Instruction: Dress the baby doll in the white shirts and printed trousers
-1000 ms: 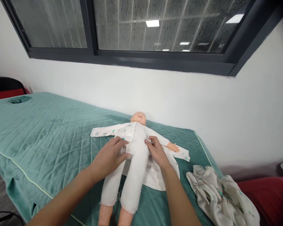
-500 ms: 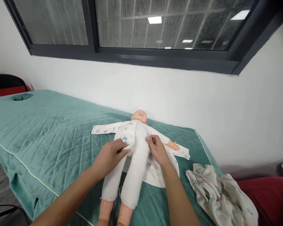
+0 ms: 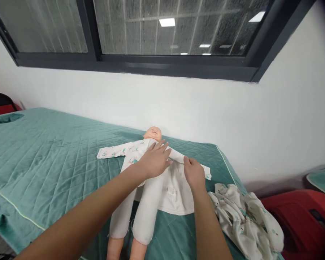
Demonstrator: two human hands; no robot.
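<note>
Doll (image 3: 148, 204): plain white over body and legs; peach head (image 3: 153, 133) beyond the left fingers (image 3: 159, 147), peach lower legs (image 3: 115, 249) nearer than them.
Shirt (image 3: 137, 148): white with small scattered green and pinkish prints left of the left fingers; plain cream panel (image 3: 178, 196) nearer than the right fingers (image 3: 188, 161).
Clothes heap (image 3: 246, 220), right of the right fingers: off-white, small green and dark prints.
Bed cover (image 3: 65, 144): teal green, diamond-quilted, trimmed pale yellow-green.
Wall (image 3: 111, 97), beyond the fingers: plain white.
Window frame (image 3: 141, 68): dark grey.
Window glass (image 3: 141, 36): grey, pale lines, bright white patches.
</note>
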